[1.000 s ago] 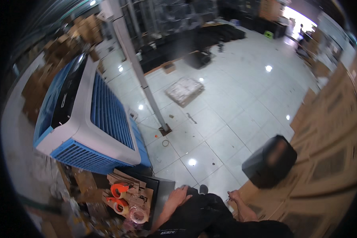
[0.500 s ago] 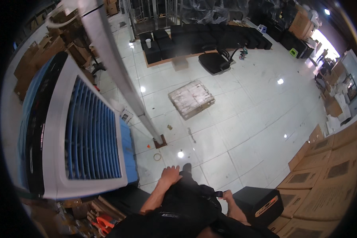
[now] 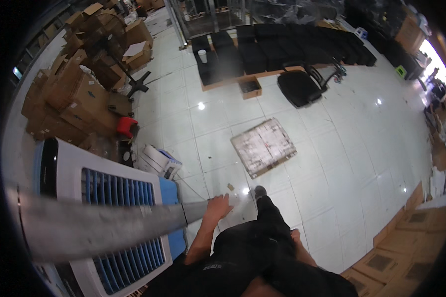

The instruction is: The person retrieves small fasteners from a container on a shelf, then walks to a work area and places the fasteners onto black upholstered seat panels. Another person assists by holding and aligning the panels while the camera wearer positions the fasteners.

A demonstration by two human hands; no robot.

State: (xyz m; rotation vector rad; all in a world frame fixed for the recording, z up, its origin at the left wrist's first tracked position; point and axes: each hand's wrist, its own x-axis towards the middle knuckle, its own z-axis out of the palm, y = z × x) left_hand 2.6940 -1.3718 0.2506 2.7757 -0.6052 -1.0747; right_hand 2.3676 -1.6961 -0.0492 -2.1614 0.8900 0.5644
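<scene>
My left hand [image 3: 219, 207] hangs in front of me, its fingers slightly apart, with nothing seen in it. It overlaps the lower end of a grey metal post [image 3: 109, 227]; whether they touch I cannot tell. My right hand [image 3: 296, 235] is low beside my dark trousers, its fingers mostly hidden. One shoe [image 3: 260, 191] is out ahead on the tiled floor. Left of me stands a white and blue air cooler [image 3: 171, 242] with a slatted grille. A worn, whitish flat carton [image 3: 265, 146] lies on the floor ahead.
Brown cardboard boxes [image 3: 79, 94] pile up at the far left, near a red object [image 3: 127, 126]. Black padded blocks [image 3: 262, 47] line the back, with a white cup [image 3: 202, 56] on one. A black office chair [image 3: 302, 88] stands before them. Stacked cartons [image 3: 386, 267] run along the right.
I have moved forward: the post and air cooler now sit lower and further back in view. The flat carton appears nearer. A black box by my right side has left the view.
</scene>
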